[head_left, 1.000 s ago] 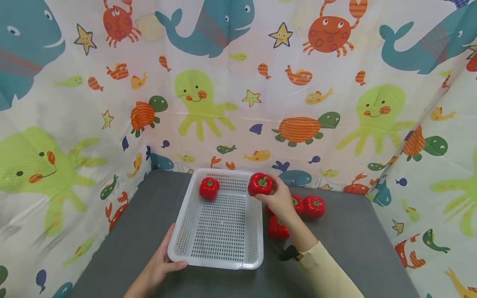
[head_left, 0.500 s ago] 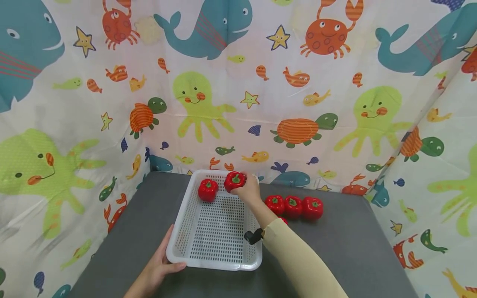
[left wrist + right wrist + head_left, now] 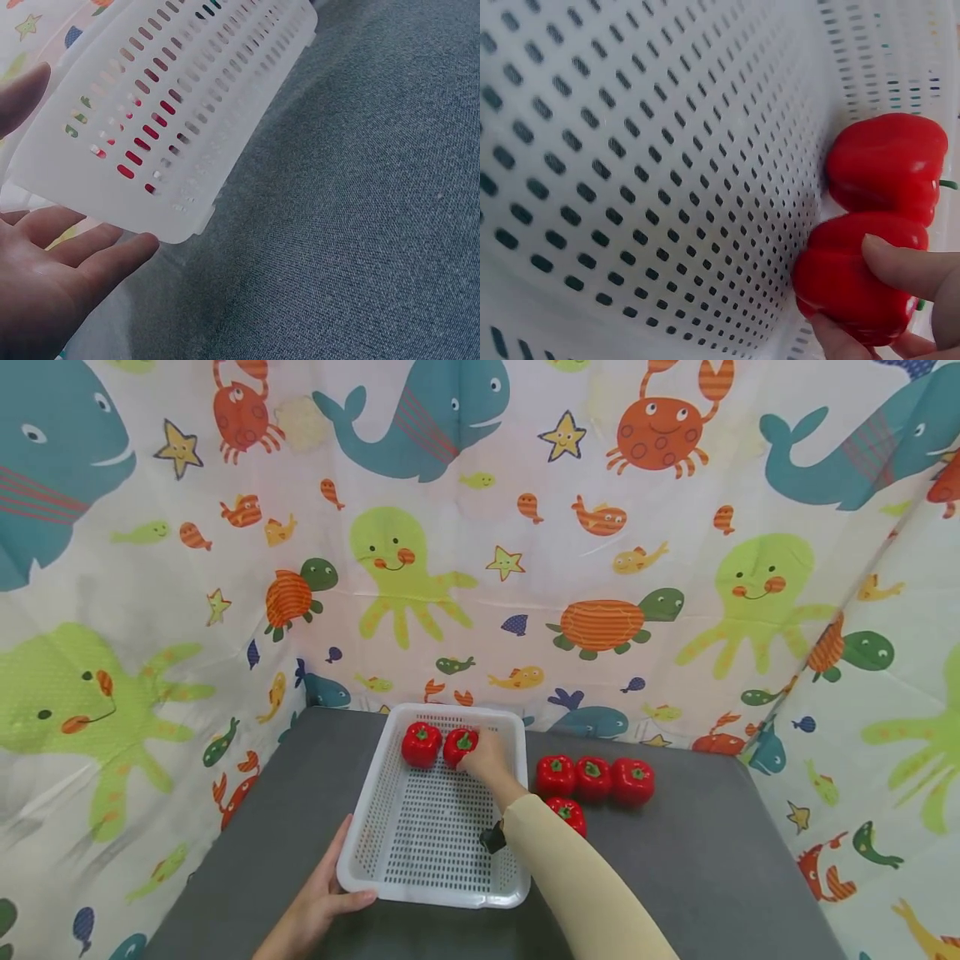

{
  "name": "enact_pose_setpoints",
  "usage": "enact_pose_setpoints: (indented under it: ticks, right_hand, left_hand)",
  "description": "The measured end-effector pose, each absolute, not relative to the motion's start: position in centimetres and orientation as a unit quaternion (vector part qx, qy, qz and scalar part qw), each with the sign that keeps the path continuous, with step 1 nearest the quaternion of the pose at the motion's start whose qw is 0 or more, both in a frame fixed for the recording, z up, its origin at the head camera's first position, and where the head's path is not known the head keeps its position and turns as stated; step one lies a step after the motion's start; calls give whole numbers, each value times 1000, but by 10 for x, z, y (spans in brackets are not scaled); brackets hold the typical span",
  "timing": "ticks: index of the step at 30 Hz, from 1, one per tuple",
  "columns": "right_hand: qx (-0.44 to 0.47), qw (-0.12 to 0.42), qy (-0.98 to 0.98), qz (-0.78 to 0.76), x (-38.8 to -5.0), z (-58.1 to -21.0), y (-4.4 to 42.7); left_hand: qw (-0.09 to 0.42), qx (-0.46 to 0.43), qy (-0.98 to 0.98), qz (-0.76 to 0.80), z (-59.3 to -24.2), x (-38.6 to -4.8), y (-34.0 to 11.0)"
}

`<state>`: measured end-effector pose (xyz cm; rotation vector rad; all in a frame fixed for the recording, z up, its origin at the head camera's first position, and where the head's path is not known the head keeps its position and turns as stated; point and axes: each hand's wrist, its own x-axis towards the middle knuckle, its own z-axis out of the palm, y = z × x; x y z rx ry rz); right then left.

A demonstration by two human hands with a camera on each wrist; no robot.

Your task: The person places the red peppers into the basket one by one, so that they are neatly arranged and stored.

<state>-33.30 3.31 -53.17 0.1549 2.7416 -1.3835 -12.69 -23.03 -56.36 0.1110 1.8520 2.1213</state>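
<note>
A white perforated basket [image 3: 431, 896] stands on the dark table. My left hand [image 3: 317, 900] holds its near left corner, thumb on the near side and fingers along the left side; in the left wrist view this hand [image 3: 64, 274] has the basket [image 3: 109, 196] between thumb and fingers. Inside the far part of the basket, my right hand [image 3: 489, 762] grips a red bell pepper [image 3: 456, 747] beside another red pepper [image 3: 421, 744]. The right wrist view shows thumb and fingers [image 3: 904, 266] around the gripped pepper [image 3: 840, 289], which touches its neighbour [image 3: 889, 161].
Right of the basket, a row of three red peppers [image 3: 593, 778] stands on the dark table [image 3: 697, 852], with one more pepper [image 3: 567, 815] nearer, partly behind my right sleeve. A curtain with sea animals [image 3: 480, 602] hangs behind and at both sides.
My right hand has carried its pepper leftward from the basket's far right edge and down beside the other pepper inside. My left hand has kept its hold on the corner.
</note>
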Motion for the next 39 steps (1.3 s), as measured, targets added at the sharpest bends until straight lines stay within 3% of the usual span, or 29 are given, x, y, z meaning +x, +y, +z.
enact_pose_setpoints:
  ticks: [12,23,28,33,39]
  right_hand:
    - [64,54,889,-451,-335,-532,23]
    - [12,43,844,-534,-304,-477,33]
    - [-20,18,822,-569,-275,-458,58]
    - [-51,-50,827,-558,-237,-450,101]
    - [-24,-100,846,-523,-200,-456,148]
  left_hand:
    - [157,54,634,755,-568,-123,-233]
    - [150,46,655,739,-558,-121,-240]
    - [148,52,661,734,-564,-121,-241]
    - [171,47,656,734,-566,-122,-236]
    - [159,40,668,726,-561,-124,-233]
